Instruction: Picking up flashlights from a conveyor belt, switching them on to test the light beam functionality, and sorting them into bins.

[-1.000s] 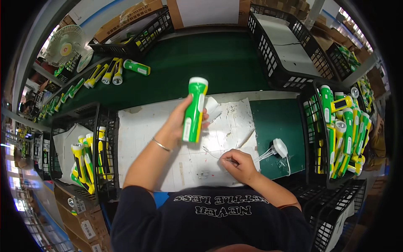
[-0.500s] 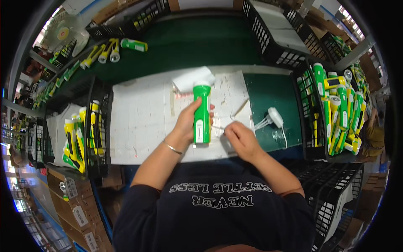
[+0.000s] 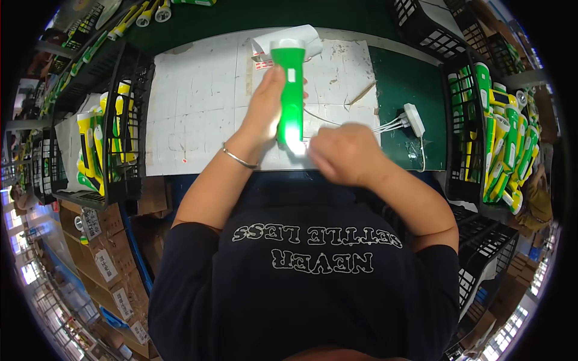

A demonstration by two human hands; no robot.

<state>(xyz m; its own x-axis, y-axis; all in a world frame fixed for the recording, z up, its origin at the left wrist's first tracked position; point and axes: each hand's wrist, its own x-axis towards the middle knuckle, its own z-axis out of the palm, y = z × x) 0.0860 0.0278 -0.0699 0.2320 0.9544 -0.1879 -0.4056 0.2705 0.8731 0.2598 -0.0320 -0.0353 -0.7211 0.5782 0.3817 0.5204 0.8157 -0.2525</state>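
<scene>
From my remote view the counter (image 3: 415,78) sits higher in the picture than a second ago, its far part cut off at the top. The white sheet (image 3: 198,120) covers its near middle, between the left crate (image 3: 124,191) and the right crate (image 3: 466,191), both bearing flashlights.

My right hand (image 3: 349,150) is curled, blurred and now just beside the held flashlight's near end; I cannot tell whether its fingers grip anything. My left hand (image 3: 265,99) grasps the green flashlight (image 3: 292,87) over the sheet, short of the counter's near edge. Its near end, dull a second ago, now glows brightly. The long axis runs nearly square to that edge, with the white head toward the far edge and the glowing end toward the near one. Curled white paper (image 3: 306,37) shows behind the head. Near the counter's right edge lies a white cable block (image 3: 414,120).
</scene>
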